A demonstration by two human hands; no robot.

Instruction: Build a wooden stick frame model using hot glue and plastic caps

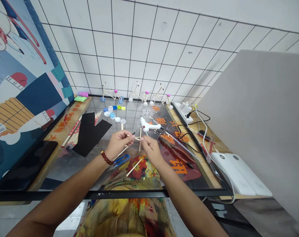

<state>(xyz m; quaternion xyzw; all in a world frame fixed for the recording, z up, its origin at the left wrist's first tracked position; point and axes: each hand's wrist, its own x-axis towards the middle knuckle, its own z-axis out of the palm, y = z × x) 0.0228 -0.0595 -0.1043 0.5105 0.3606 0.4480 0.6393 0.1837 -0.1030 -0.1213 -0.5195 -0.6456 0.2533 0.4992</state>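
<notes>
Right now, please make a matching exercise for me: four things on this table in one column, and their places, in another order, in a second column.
Things:
1. glue gun
2. blue scissors
3. black paper
4. stick bicycles

Places:
A. at the tiled wall, at the back
B. just beyond the hands, in the middle
C. under the left wrist
D. left of the left hand

Pairs: 1-B, 2-C, 3-D, 4-A

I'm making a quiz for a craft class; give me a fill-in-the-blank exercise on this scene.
1. Both hands, left hand and right hand, hold thin wooden ____.
2. The white glue gun lies on the ____ tabletop.
3. The left wrist wears a beaded ____.
4. ____ stick bicycles stand by the tiled wall.

Missing words: sticks; glass; bracelet; three
</notes>
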